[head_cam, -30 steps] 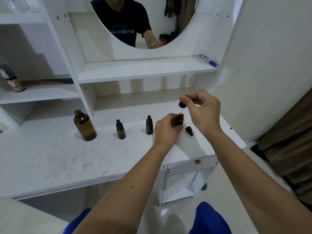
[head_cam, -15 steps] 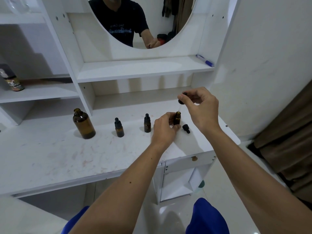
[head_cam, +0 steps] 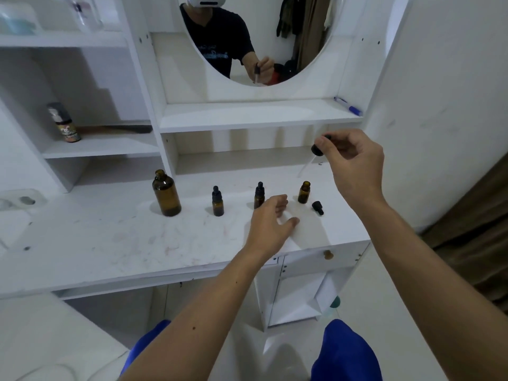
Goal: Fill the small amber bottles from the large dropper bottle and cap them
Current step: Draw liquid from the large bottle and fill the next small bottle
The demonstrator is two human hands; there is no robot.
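The right hand point(head_cam: 354, 163) is raised above the far right of the white desk point(head_cam: 110, 243), its grip pinched on the black rubber bulb of a glass dropper point(head_cam: 319, 148) whose clear pipette slants down to the left. The left hand point(head_cam: 270, 224) hovers low over the desk, fingers loosely apart, holding nothing. Just right of it stands the uncapped small amber bottle point(head_cam: 304, 192), with a loose black cap point(head_cam: 317, 207) lying beside it. Two capped small amber bottles point(head_cam: 218, 202) and the large open amber bottle point(head_cam: 166, 194) stand further left. No label is readable.

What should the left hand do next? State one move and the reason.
Probably pick up the loose cap and screw it onto the open bottle. That bottle stands uncapped and apart from both hands, the cap lies just beside it, the left hand is empty, and the right hand holds the dropper lifted clear.
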